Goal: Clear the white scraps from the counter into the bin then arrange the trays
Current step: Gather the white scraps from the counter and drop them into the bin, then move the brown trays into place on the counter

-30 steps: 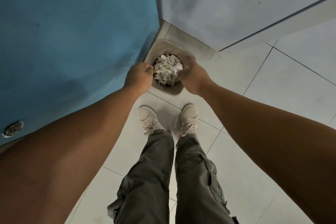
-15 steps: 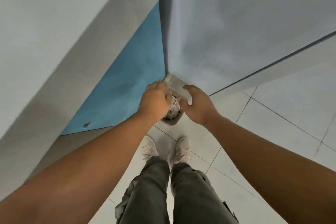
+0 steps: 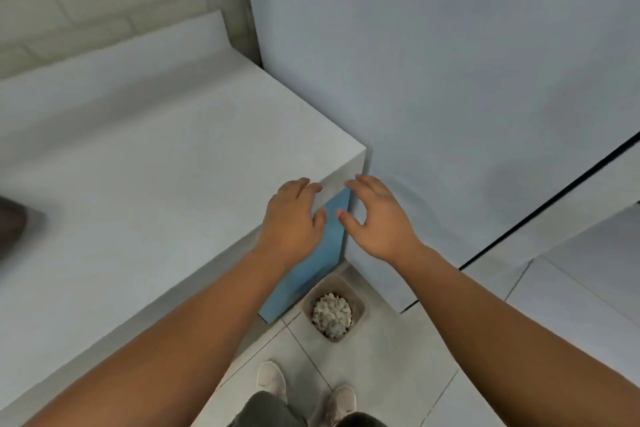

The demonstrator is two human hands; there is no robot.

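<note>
A small beige bin (image 3: 360,306) stands on the floor tiles by the counter's corner, heaped with white scraps (image 3: 331,315). Well above it, both of my hands hover at the corner of the white counter (image 3: 166,163). My left hand (image 3: 292,218) is over the counter's edge, fingers loosely bent and holding nothing. My right hand (image 3: 375,218) is just right of it in front of the wall, also empty with relaxed fingers. No trays are in view.
A blue panel (image 3: 311,263) forms the counter's side. A pale wall or cabinet face (image 3: 450,80) rises on the right. A dark blurred object (image 3: 10,229) sits at the counter's far left edge. My shoes (image 3: 273,380) stand on the tiled floor below.
Both hands have let go of the scraps in the bin and risen to counter height. The view has lifted from the bin to the countertop.
</note>
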